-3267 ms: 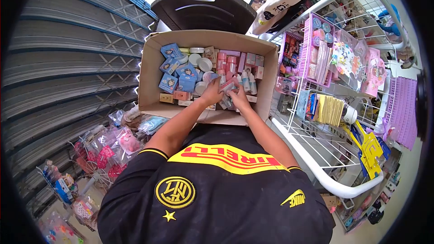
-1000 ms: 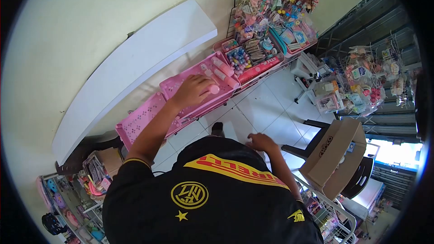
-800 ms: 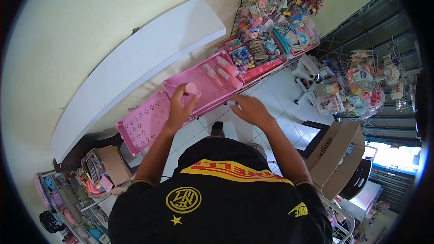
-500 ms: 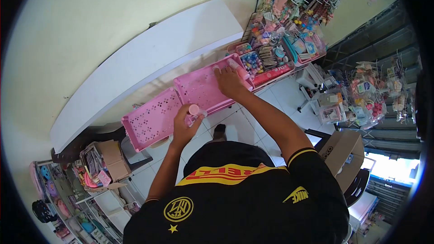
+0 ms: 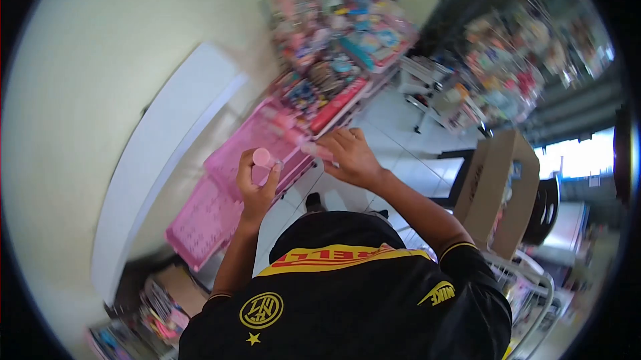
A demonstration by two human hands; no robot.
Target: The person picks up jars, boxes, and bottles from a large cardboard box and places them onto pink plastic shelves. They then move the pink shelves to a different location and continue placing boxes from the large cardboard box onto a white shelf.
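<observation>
Beside the pink perforated baskets, my left hand (image 5: 257, 183) is closed round a small bottle with a round pink top (image 5: 262, 157). My right hand (image 5: 350, 156) grips a pale pink bottle (image 5: 318, 152) between thumb and fingers, in front of the far basket's right edge. More pink bottles (image 5: 286, 128), blurred, lie at the far end of the upper basket (image 5: 230, 143). The lower basket (image 5: 203, 220) joins it at the near left.
A white curved shelf (image 5: 170, 140) juts from the wall at left. Packed accessories (image 5: 327, 26) stand behind the baskets. At right are a cardboard box (image 5: 491, 186) and a metal-framed cart (image 5: 534, 280). A box of items (image 5: 167, 306) sits lower left.
The view has turned, so the baskets and shelf appear steeper and farther left. My right hand has come out of the upper basket with a bottle. My left hand still holds its bottle.
</observation>
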